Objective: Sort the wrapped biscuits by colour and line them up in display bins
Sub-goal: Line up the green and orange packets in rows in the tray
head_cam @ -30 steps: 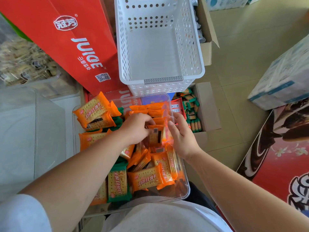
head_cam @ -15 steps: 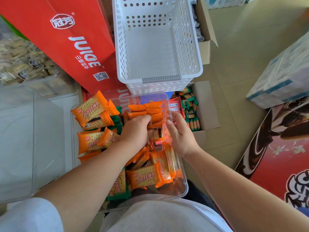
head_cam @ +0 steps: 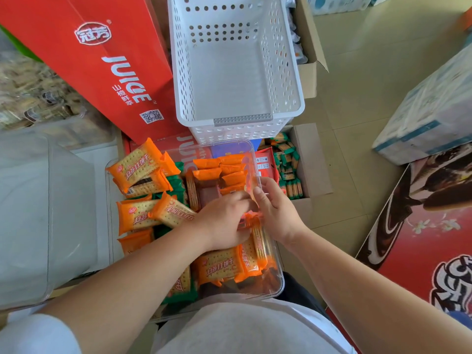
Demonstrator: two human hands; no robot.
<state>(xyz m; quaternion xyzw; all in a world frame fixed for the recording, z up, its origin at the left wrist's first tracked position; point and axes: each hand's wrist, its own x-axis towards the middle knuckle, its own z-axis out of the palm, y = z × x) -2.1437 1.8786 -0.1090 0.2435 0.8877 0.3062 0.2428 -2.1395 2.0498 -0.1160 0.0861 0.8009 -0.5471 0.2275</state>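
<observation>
left hand (head_cam: 222, 224) | among orange packs (head_cam: 139, 169) | clear bin (head_cam: 280, 277) (right hand (head_cam: 279, 213) at wall)

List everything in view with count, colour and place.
clear bin: one, transparent, before the person
orange biscuit packs: many, orange, in the bin
green biscuit packs: several, green, under the orange ones
white basket: one, white, beyond the bin
juice carton: one, red, left of the basket
cardboard box: one, brown, right of the bin, holding green packs
blue-and-white carton: one, far right
left hand: fingers curled among orange packs
right hand: relaxed, at the bin's right wall
</observation>
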